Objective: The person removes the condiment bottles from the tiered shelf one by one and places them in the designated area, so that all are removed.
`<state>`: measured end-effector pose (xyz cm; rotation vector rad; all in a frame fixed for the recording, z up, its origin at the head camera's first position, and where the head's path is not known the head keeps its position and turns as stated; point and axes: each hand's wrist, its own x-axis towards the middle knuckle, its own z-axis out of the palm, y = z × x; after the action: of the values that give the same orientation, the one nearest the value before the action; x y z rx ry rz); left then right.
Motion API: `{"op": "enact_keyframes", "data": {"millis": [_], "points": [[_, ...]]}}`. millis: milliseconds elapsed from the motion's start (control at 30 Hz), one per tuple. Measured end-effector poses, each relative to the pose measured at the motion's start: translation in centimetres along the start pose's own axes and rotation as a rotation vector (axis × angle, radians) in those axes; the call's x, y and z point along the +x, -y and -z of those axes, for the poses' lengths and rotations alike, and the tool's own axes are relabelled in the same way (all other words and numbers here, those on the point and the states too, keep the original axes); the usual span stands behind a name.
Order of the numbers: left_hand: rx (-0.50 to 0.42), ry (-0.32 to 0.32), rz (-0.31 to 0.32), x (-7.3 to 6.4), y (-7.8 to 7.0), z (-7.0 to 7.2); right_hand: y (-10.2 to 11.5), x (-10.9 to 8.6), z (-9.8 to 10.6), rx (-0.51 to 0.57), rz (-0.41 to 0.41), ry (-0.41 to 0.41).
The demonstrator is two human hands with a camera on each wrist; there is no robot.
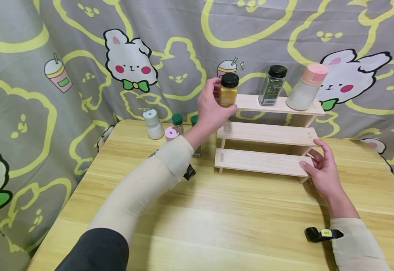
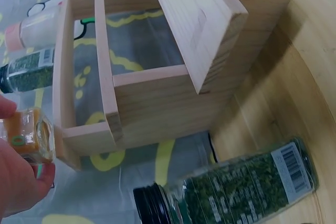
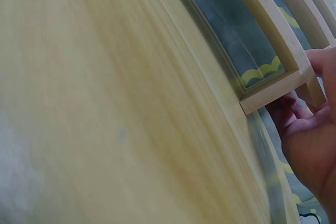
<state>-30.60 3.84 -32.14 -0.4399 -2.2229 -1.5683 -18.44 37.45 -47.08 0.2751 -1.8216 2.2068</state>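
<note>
My left hand point(image 1: 211, 102) holds a small spice jar point(image 1: 228, 95) of yellow powder with a black lid, fingers behind and thumb in front. It is at the left end of the top board of a three-tier wooden rack point(image 1: 268, 133). In the left wrist view the jar's base point(image 2: 43, 136) is beside that board's end; contact is unclear. My right hand point(image 1: 326, 172) grips the rack's right end, thumb at the lowest board and a finger at the middle one. On the top board stand a black-lidded herb jar point(image 1: 272, 86) and a pink-capped shaker point(image 1: 307, 88) of white contents.
Left of the rack stand a white-capped shaker point(image 1: 153, 125), a pink-capped container point(image 1: 171, 133), a green-capped jar point(image 1: 177, 121) and a herb bottle point(image 2: 236, 187), partly behind my left forearm. A patterned curtain point(image 1: 180, 60) hangs behind the wooden table point(image 1: 197, 222).
</note>
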Motion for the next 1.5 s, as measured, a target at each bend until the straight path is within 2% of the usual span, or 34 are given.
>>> {"op": "enact_keyframes", "data": {"millis": [333, 600, 967, 1333, 1500], "points": [[-0.012, -0.028, -0.043, -0.3, 0.6, 1.4, 0.0, 0.0, 0.1, -0.032, 0.004, 0.009], [-0.032, -0.049, -0.033, -0.9, 0.7, 2.8, -0.1, 0.0, 0.0, -0.035, -0.001, 0.010], [-0.088, -0.105, -0.040, -0.9, 1.7, 5.7, -0.1, 0.1, 0.0, -0.035, 0.003, 0.011], [-0.064, -0.152, 0.001, -1.0, 2.6, 8.8, 0.0, 0.0, 0.0, -0.005, 0.006, 0.006], [-0.056, -0.163, -0.001, -1.0, 3.2, 10.2, 0.1, 0.0, -0.1, 0.003, 0.014, 0.006]]}}
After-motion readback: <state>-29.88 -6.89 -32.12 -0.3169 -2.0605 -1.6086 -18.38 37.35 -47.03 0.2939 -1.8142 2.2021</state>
